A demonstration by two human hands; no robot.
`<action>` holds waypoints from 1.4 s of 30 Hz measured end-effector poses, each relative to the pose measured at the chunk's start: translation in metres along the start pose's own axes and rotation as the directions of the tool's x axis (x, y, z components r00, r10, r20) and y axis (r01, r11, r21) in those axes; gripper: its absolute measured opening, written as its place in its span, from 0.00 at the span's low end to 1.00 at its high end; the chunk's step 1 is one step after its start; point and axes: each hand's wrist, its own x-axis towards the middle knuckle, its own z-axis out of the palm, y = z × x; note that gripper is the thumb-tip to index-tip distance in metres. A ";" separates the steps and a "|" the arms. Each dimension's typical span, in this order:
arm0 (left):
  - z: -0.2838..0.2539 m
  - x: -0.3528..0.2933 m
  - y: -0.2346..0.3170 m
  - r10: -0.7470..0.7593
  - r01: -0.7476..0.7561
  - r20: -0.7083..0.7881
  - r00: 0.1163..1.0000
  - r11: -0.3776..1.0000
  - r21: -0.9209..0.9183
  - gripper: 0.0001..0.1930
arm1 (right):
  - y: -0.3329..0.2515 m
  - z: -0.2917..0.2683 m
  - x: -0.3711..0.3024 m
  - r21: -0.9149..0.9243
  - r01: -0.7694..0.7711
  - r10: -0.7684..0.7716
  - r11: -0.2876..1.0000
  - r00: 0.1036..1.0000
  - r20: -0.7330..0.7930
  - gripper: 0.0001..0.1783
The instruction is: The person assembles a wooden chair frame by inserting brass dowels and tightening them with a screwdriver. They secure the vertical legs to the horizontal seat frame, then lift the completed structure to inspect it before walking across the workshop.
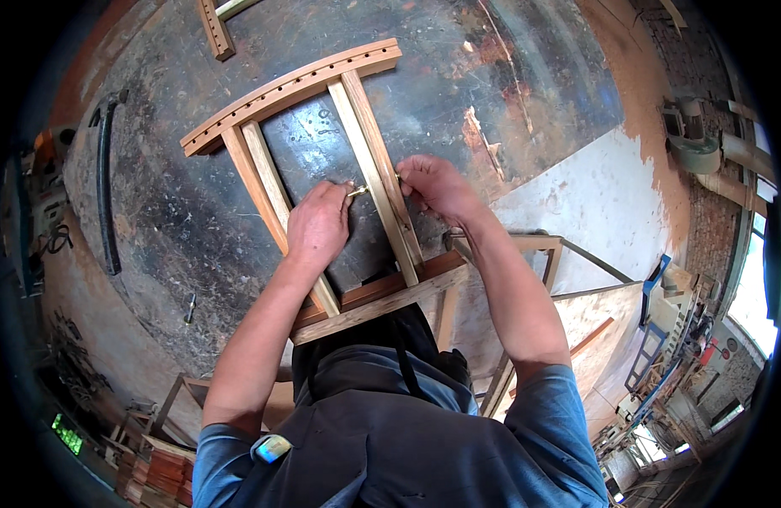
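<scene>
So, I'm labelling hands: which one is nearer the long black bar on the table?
Left. The left hand is right of the black bar, over the wooden frame; the right hand is farther right, at the frame's outer right side.

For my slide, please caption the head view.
Left hand holds a small golden metal piece inside a brown wooden frame, right hand outside.

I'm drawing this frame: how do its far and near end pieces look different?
The far end piece shows a row of dark holes; the near end piece shows none. The far one is mostly tan; the near one mixes pale and reddish-brown. Both are wooden.
</scene>
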 end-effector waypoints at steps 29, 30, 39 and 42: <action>0.002 -0.002 0.000 0.022 -0.021 -0.029 0.999 0.999 0.033 0.06 | -0.003 -0.001 -0.002 -0.173 0.032 -0.035 0.984 0.999 -0.014 0.14; 0.003 -0.002 0.000 0.027 -0.026 -0.039 0.999 0.999 0.026 0.06 | -0.001 -0.002 -0.002 -0.078 0.031 -0.031 0.996 1.000 -0.004 0.14; 0.003 -0.001 -0.001 0.048 -0.047 -0.062 0.997 0.999 0.021 0.07 | 0.010 0.000 0.007 -0.224 0.189 -0.193 0.956 0.981 0.005 0.16; 0.003 -0.002 -0.001 0.041 -0.040 -0.053 0.998 0.999 0.027 0.06 | 0.007 -0.004 0.007 -0.344 0.093 -0.085 0.934 0.996 0.037 0.16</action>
